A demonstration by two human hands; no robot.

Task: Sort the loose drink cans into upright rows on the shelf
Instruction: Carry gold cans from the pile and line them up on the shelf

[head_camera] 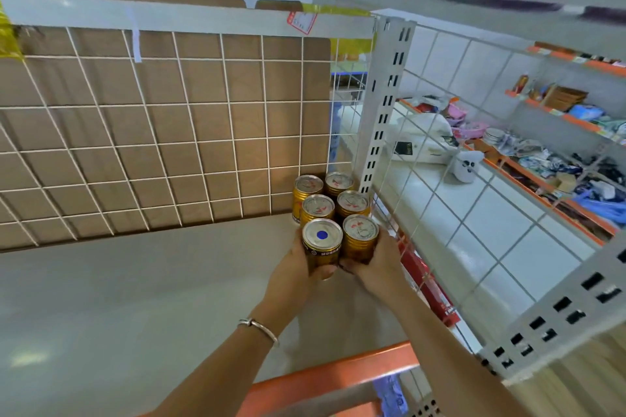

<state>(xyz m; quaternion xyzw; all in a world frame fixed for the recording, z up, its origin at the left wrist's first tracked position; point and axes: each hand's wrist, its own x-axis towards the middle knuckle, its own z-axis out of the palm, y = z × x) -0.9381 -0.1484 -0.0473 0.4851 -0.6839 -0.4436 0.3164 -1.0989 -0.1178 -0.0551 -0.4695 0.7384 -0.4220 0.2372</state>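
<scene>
Gold blue-dotted can (321,242) clasped in our left hand (294,269), neighbour can (359,236) in our right hand (380,264), four upright cans (317,208) just beyond both grips.

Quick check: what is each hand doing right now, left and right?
The left hand grips the blue-dot can, which stands upright.
The right hand grips the neighbouring gold can, also upright.

Plain grey shelf (135,298) with an orange front lip (325,379) and a white wire grid (169,145) along the back. Sitting on it are six gold cans (318,206), upright, packed two wide and three deep in the back right corner. The blue-dot can (321,237) and front right can (360,234) make the nearest pair.
</scene>
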